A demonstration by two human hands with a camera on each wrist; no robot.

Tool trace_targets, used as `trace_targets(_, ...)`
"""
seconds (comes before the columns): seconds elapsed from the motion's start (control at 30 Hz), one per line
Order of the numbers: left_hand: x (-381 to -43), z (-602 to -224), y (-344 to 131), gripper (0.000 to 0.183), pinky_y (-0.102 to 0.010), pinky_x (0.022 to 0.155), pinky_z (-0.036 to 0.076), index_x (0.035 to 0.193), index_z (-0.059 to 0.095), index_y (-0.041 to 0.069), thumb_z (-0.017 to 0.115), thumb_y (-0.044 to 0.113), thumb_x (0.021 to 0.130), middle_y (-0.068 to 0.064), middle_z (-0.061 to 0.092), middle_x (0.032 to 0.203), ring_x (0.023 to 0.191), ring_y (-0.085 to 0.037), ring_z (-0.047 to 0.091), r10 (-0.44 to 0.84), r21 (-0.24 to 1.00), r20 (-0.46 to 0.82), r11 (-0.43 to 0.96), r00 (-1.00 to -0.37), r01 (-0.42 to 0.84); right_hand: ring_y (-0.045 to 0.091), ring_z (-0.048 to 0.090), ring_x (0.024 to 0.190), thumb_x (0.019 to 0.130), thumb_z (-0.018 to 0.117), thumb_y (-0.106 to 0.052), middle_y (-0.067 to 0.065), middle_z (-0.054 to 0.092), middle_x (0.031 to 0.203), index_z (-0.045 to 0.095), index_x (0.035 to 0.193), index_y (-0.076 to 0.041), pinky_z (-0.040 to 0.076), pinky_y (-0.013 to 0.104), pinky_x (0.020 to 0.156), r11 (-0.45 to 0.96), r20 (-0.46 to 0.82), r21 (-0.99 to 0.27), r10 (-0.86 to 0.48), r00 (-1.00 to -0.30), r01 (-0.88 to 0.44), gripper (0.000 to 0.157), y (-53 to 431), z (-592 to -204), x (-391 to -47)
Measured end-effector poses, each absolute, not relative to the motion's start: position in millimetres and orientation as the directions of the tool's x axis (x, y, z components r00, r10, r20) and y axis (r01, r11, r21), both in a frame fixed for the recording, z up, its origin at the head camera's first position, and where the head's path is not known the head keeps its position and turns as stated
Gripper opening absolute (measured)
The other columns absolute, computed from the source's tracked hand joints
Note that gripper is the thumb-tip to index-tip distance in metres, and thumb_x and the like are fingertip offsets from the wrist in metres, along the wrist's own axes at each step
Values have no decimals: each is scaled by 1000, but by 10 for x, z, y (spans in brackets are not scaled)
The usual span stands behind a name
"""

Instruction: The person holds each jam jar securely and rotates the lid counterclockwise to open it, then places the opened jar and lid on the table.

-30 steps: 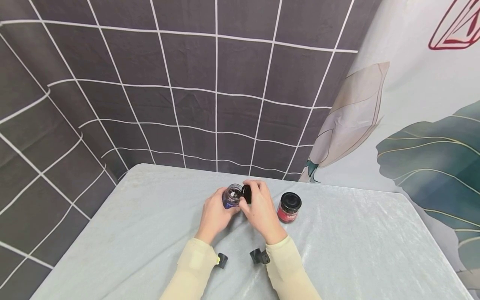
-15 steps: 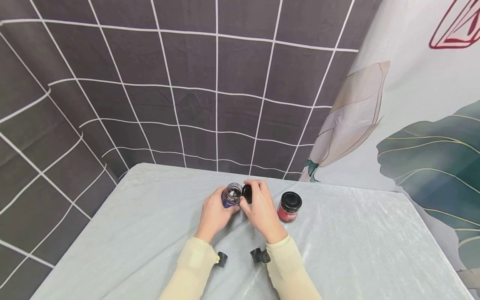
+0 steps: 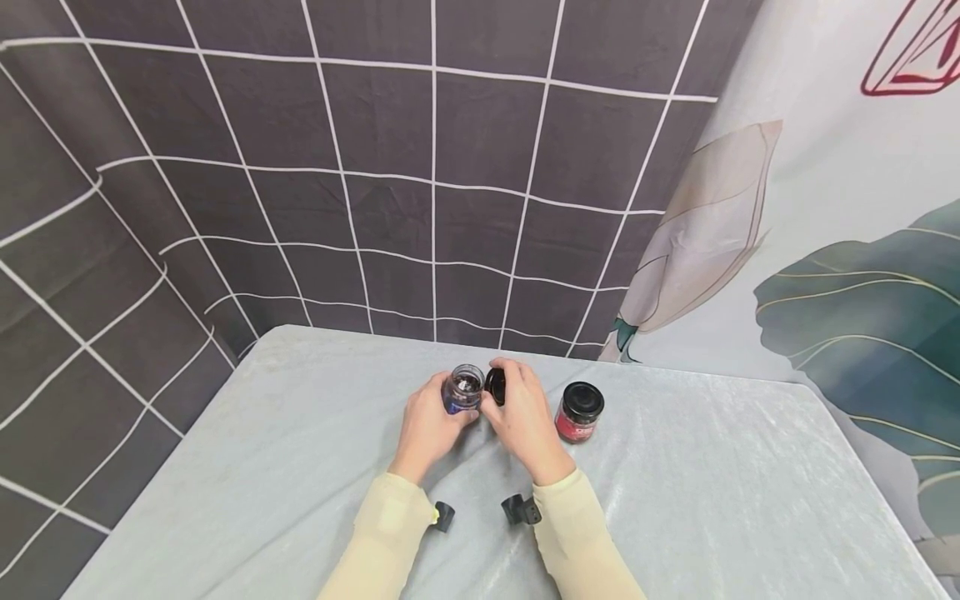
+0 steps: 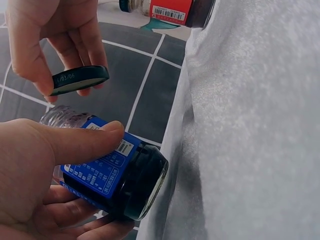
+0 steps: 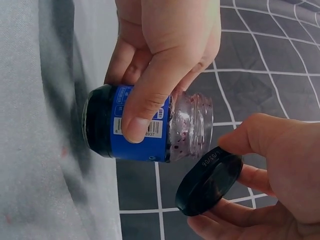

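My left hand (image 3: 429,423) grips a glass jar (image 5: 140,125) with a blue label, thumb across the label and fingers round the far side. The jar's mouth is uncovered, and dark contents show inside it in the head view. Between thumb and fingers, my right hand (image 3: 521,417) pinches a black screw lid (image 5: 210,181) by its rim. Tilted on edge, the lid is just right of the jar's mouth, apart from it in the left wrist view. A second jar (image 3: 579,412), with a red label and its black lid on, stands upright right of my right hand.
A pale grey cloth covers the table (image 3: 697,483). Behind it hangs a dark curtain (image 3: 375,208) with a white grid, and at the right a white curtain (image 3: 817,183) with leaf prints. A black wrist camera (image 3: 521,509) sits on the right sleeve.
Both hands keep their hold on the jar and lid. The lid has shifted very slightly to the right in the head view. The red-labelled jar stays where it was.
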State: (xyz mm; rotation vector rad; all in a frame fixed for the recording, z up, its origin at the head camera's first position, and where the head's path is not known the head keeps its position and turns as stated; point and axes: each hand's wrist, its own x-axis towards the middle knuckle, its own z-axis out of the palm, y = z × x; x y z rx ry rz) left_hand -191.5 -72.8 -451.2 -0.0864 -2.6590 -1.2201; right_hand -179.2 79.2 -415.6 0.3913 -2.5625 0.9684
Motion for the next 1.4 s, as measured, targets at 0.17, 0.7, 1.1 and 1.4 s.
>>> trace_targets(0.17, -1922, -4505, -730, 69, -50, 101, 48, 130, 59, -3, 90, 18, 73, -21, 67, 122, 113, -38, 64, -44, 747, 211, 651, -977, 132, 38, 60, 113, 88, 70, -10, 25, 60, 120, 56, 128, 1, 49, 51, 97, 725, 432, -574, -127, -893, -381, 44, 802, -4150, -1796)
trace_targets(0.7, -1940, -4519, -761, 69, -49, 102, 47, 131, 57, -4, 89, 18, 74, -21, 67, 123, 115, -37, 63, -58, 765, 190, 634, -980, 111, 39, 60, 116, 88, 71, -11, 25, 59, 125, 56, 133, 4, 48, 51, 99, 741, 424, -556, -136, -895, -376, 50, 832, -4181, -1821)
trace_targets(1.1, -1948, -4548, -792, 70, -49, 101, 48, 131, 57, -6, 89, 19, 74, -22, 67, 121, 114, -38, 64, -74, 761, 181, 642, -981, 92, 38, 61, 115, 87, 72, -10, 25, 60, 124, 57, 131, 6, 49, 50, 98, 729, 413, -571, -142, -899, -378, 49, 848, -4232, -1842)
trace_targets(1.4, -1953, -4557, -808, 69, -49, 101, 48, 130, 58, -6, 89, 19, 74, -22, 68, 119, 114, -37, 64, -96, 773, 154, 631, -983, 59, 39, 63, 110, 87, 73, -9, 26, 62, 119, 56, 129, 7, 50, 50, 95, 728, 399, -578, -142, -906, -368, 48, 844, -4244, -1847)
